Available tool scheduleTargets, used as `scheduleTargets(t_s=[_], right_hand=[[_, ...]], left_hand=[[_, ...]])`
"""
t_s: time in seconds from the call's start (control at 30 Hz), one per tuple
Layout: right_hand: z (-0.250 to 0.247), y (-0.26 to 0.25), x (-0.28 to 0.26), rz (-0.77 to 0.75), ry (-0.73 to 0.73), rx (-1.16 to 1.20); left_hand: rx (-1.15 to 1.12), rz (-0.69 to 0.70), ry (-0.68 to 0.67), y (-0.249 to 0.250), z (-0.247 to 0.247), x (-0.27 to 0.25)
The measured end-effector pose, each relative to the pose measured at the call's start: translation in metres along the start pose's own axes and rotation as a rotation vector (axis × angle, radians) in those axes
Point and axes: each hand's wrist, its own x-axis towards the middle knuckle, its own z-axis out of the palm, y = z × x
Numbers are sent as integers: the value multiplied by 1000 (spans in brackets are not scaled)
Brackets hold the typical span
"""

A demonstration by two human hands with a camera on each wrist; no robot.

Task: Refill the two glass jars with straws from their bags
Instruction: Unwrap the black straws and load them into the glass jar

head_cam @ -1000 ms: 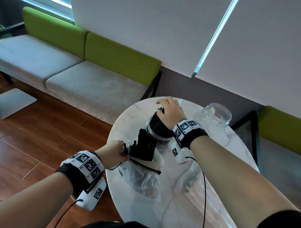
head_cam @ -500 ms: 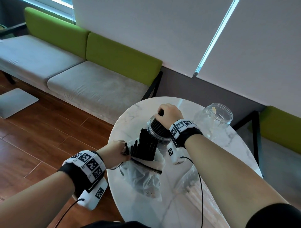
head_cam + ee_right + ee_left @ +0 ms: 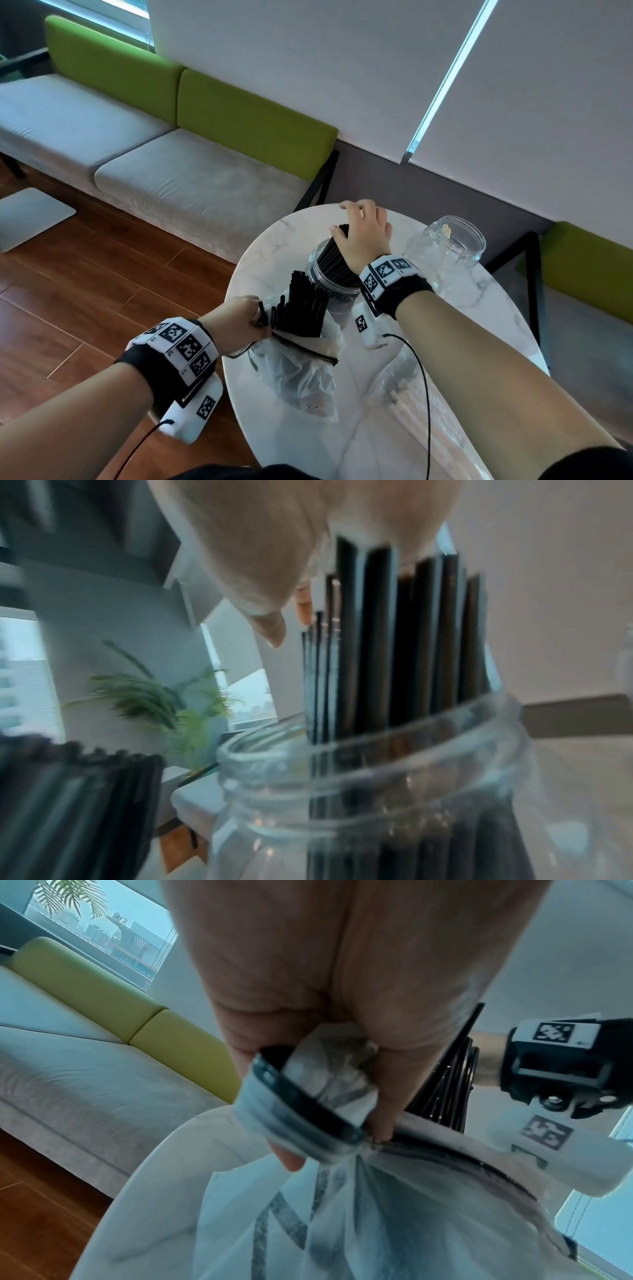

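Observation:
On the round marble table (image 3: 274, 246) stands a glass jar (image 3: 320, 286) packed with black straws (image 3: 334, 258). My right hand (image 3: 364, 228) lies over their tops, palm down, fingers loosely bent. In the right wrist view the palm (image 3: 260, 547) touches the straw tips (image 3: 394, 642) above the jar mouth (image 3: 377, 791), and the thumb hangs free beside them. My left hand (image 3: 239, 318) grips the bunched rim of a clear plastic bag (image 3: 298, 380); more black straws (image 3: 303, 308) stick out of it. The left wrist view shows the fingers (image 3: 325, 988) curled round that rim (image 3: 308, 1096).
A second glass jar (image 3: 452, 246), nearly empty with a pale straw inside, stands at the back right. A clear bag of pale straws (image 3: 407, 407) lies under my right forearm. Beyond the table are a grey-and-green bench (image 3: 171, 171) and wooden floor (image 3: 85, 291).
My right hand dipped onto the straws in the jar half a second ago and has come back up slightly. My left hand and the bag have stayed put.

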Motion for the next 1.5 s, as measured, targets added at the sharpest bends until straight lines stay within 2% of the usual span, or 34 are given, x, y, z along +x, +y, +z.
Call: scheduleTargets(t_s=[0.07, 0.1, 0.17, 0.33, 0.63, 0.73, 0.83, 0.9, 0.97, 1.0, 1.1, 1.23, 1.37, 1.5], right_hand=[[-9, -5, -14, -191, 77, 113], [-10, -6, -23, -256, 62, 166], [-8, -4, -45, -292, -41, 173], [11, 13, -82, -166, -341, 17], [-14, 47, -90, -29, -408, 94], [-22, 56, -89, -11, -328, 235], [-24, 61, -88, -42, -109, 379], [-20, 65, -86, -60, 38, 337], [-14, 67, -82, -65, 117, 272], [-11, 67, -79, -68, 107, 237], [-1, 62, -69, -56, -43, 130], [0, 48, -40, -157, -106, 84], [1, 36, -14, -216, -283, 76], [3, 30, -5, -220, -292, 77]], left_hand=[[-15, -23, -2, -2, 0, 1], [-20, -43, -7, -2, -1, 0], [-25, -61, -12, -3, -3, 0], [-20, -39, -28, -4, -6, -4], [-94, -38, -8, -2, -10, -10], [-94, -29, -20, 0, -11, -10], [-78, -20, -16, 1, -11, -8], [-65, -18, -16, 2, -11, -8], [-59, -12, -21, 4, -11, -8], [-57, -16, -18, 5, -11, -8], [-40, -22, -14, 7, -11, -9], [-42, -20, -10, 7, -10, -9], [-36, -28, 0, 4, -9, -8], [-34, -20, 2, 3, -9, -7]])
